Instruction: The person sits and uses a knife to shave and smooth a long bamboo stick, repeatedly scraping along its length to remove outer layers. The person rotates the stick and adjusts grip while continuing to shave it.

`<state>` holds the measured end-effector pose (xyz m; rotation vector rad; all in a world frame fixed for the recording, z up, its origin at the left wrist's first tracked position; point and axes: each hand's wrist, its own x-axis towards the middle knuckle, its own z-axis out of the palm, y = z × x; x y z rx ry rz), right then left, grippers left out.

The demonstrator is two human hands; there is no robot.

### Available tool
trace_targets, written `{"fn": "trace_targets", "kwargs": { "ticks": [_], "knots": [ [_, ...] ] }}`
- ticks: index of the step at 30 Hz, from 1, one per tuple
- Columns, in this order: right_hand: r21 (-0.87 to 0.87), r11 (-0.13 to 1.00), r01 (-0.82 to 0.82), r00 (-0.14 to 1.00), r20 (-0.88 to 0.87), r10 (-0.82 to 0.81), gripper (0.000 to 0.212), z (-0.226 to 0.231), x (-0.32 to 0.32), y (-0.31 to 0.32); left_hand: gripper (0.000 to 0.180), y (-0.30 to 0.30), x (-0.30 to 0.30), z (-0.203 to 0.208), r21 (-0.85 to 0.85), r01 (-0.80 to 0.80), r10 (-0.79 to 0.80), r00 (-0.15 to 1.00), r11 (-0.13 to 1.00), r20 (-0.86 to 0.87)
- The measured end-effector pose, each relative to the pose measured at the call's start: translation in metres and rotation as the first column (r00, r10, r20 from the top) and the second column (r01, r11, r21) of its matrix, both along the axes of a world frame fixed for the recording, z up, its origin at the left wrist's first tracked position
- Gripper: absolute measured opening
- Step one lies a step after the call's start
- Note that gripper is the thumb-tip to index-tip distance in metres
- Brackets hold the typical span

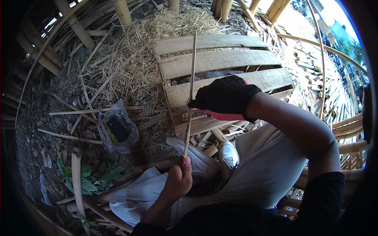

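A long, thin bamboo strip [193, 65] stands nearly upright in the view, running from my lap out over a slatted wooden pallet [220, 59]. Its near end is pinched in my bare left hand [179, 179], thumb laid along the strip. Farther up, my right hand [224, 97], in a black and pink glove, is closed around the strip's middle. Whether the glove also holds a tool cannot be made out, since the fingers are turned away. Beneath the strip are my shoes, one beige shoe [193, 155] and one white shoe [229, 155].
A clear plastic bag [117, 128] with a dark object inside lies on the dirt at left. Pale shavings [138, 55] are heaped beyond it. Green leaves [92, 177] grow near a bamboo pole [76, 181]. Cut bamboo poles [311, 70] are piled at right.
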<state>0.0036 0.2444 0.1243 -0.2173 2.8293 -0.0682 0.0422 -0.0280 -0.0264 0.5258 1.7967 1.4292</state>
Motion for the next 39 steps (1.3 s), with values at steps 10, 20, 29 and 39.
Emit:
{"fn": "trace_targets", "kwargs": {
  "ticks": [10,20,29,39],
  "knots": [
    [-0.269,0.944,0.189,0.976,-0.053,-0.211,0.029,-0.008,0.009,0.020,0.036,-0.001,-0.004,0.005,-0.029,0.023,-0.021,0.998,0.999,0.062],
    [-0.548,0.712,0.439,0.894,0.188,-0.407,0.035,-0.020,0.022,0.022,0.034,-0.001,-0.003,0.006,0.019,0.009,-0.011,0.993,1.000,0.121],
    [-0.591,0.432,0.681,0.732,0.570,-0.374,0.026,0.005,0.029,0.022,0.038,-0.002,-0.001,-0.003,0.084,0.012,-0.024,0.989,0.996,0.147],
    [-0.504,0.393,0.769,0.638,0.643,-0.424,0.022,-0.006,0.031,0.007,0.036,0.001,-0.003,0.004,0.030,0.008,-0.012,0.989,1.000,0.146]
  ]
}}
